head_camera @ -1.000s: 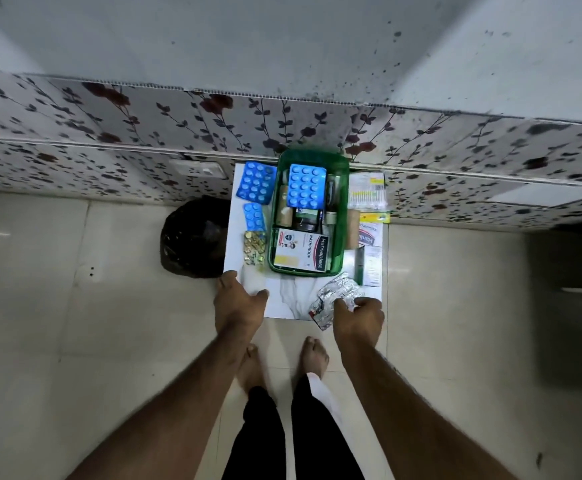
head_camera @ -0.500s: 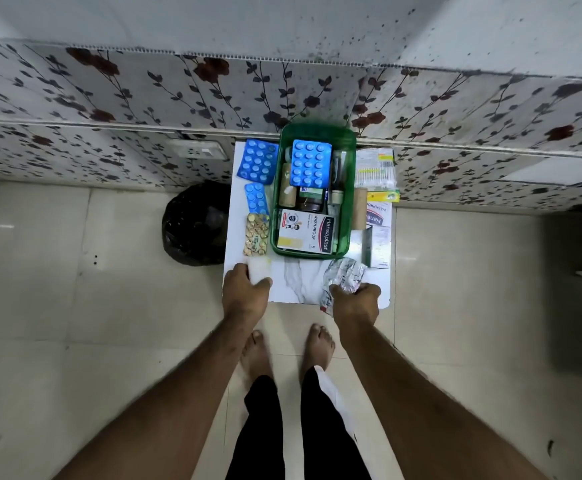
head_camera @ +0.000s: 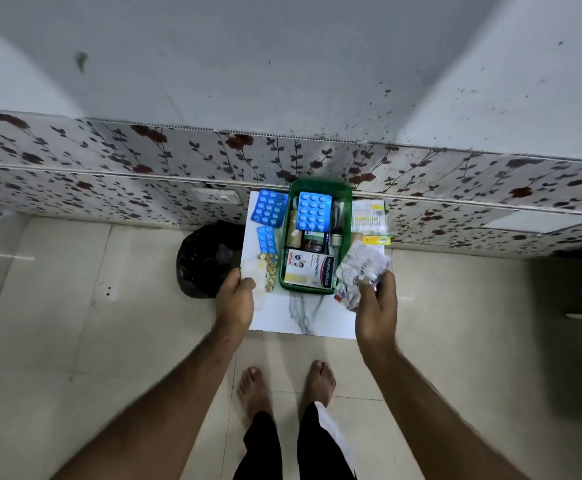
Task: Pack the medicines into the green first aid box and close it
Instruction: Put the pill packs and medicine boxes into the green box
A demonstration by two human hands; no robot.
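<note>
The green first aid box (head_camera: 346,216) stands open on a small white table (head_camera: 303,313), holding a blue blister pack (head_camera: 313,210), small bottles and a Hansaplast carton (head_camera: 310,270). My left hand (head_camera: 235,301) grips a pale white blister strip (head_camera: 252,271) at the table's left edge. My right hand (head_camera: 376,306) holds a bunch of silver foil strips (head_camera: 360,271), lifted beside the box's right wall. Left of the box lie a large blue blister pack (head_camera: 268,206), a small blue strip (head_camera: 266,240) and a gold strip (head_camera: 270,271).
A black bag (head_camera: 206,261) sits on the floor left of the table. Packets, among them a yellow-edged one (head_camera: 374,221), lie right of the box against the flowered wall panel. A wall socket (head_camera: 217,195) is at the back left. My bare feet stand below the table.
Both hands have risen from the table's near edge. The right hand lifted the silver foil strips up beside the box; the left hand picked up the pale strip.
</note>
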